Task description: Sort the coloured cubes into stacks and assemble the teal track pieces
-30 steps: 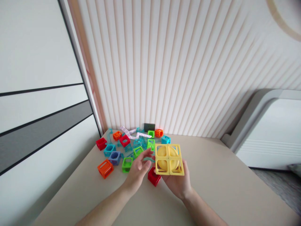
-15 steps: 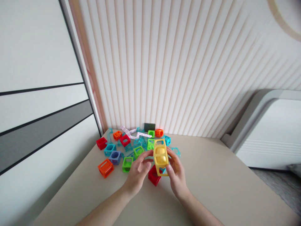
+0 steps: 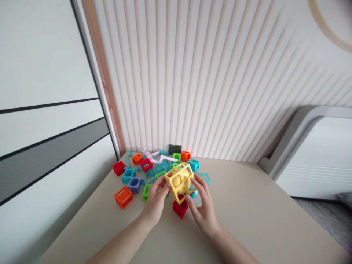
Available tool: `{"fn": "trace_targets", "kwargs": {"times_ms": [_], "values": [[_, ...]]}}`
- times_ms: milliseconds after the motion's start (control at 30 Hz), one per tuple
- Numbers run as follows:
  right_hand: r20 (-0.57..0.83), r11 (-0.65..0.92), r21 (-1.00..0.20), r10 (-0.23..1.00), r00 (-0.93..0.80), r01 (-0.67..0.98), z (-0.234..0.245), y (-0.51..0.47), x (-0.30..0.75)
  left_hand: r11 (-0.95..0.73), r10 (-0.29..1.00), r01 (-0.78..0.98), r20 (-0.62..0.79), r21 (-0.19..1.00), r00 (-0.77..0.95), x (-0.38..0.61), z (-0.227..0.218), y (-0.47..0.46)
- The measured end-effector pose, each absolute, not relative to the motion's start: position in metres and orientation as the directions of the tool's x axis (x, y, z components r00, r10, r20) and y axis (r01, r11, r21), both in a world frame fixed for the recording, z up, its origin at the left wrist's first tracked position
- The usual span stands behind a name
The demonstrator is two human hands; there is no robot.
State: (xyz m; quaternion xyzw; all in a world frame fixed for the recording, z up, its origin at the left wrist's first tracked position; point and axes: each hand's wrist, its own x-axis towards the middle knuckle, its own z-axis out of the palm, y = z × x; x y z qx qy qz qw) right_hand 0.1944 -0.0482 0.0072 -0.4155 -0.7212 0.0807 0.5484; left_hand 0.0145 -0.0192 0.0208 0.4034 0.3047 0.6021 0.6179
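Yellow openwork block (image 3: pixel 180 182) tilts at lower centre of the frame, held between the half-closed left hand (image 3: pixel 156 202) and right hand (image 3: pixel 205 209); a slack fingertip grip could drop it onto the red block (image 3: pixel 180 210) below.

No readable text, label, brand, number or sign is showing anywhere in view.
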Motion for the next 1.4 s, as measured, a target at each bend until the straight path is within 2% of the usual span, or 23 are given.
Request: {"fn": "trace_targets", "kwargs": {"times_ms": [100, 233, 333, 500, 633, 767, 1067, 1400], "values": [[0.744, 0.653, -0.565, 0.668, -0.032, 0.504, 0.009, -0.048, 0.193, 0.009, 0.996, -0.577, 0.042, 0.817, 0.074, 0.013, 0.019, -0.014], [0.731, 0.664, -0.578, 0.680, -0.059, 0.474, 0.008, -0.048, 0.191, 0.041, 0.998, -0.583, -0.005, 0.811, 0.064, 0.014, 0.017, -0.012], [0.734, 0.667, -0.589, 0.677, -0.042, 0.456, 0.006, -0.047, 0.189, 0.003, 0.998, -0.539, 0.030, 0.842, 0.052, 0.012, 0.016, -0.013], [0.747, 0.662, -0.590, 0.665, 0.001, 0.463, 0.000, -0.046, 0.189, -0.124, 0.979, -0.380, 0.175, 0.917, 0.102, 0.005, 0.012, -0.014], [0.762, 0.656, -0.587, 0.646, 0.050, 0.475, -0.006, -0.045, 0.188, -0.217, 0.955, -0.307, 0.266, 0.927, 0.129, -0.001, 0.011, -0.016], [0.796, 0.699, -0.542, 0.605, 0.019, 0.467, -0.006, -0.045, 0.188, -0.271, 0.918, -0.286, 0.336, 0.919, 0.209, -0.003, 0.015, -0.018], [0.820, 0.724, -0.502, 0.572, -0.006, 0.473, -0.001, -0.045, 0.188, -0.180, 0.920, -0.294, 0.267, 0.939, 0.288, -0.003, 0.012, -0.022], [0.836, 0.753, -0.473, 0.548, -0.036, 0.458, 0.001, -0.045, 0.187, -0.227, 0.912, -0.251, 0.296, 0.941, 0.283, -0.005, 0.010, -0.021]]}}
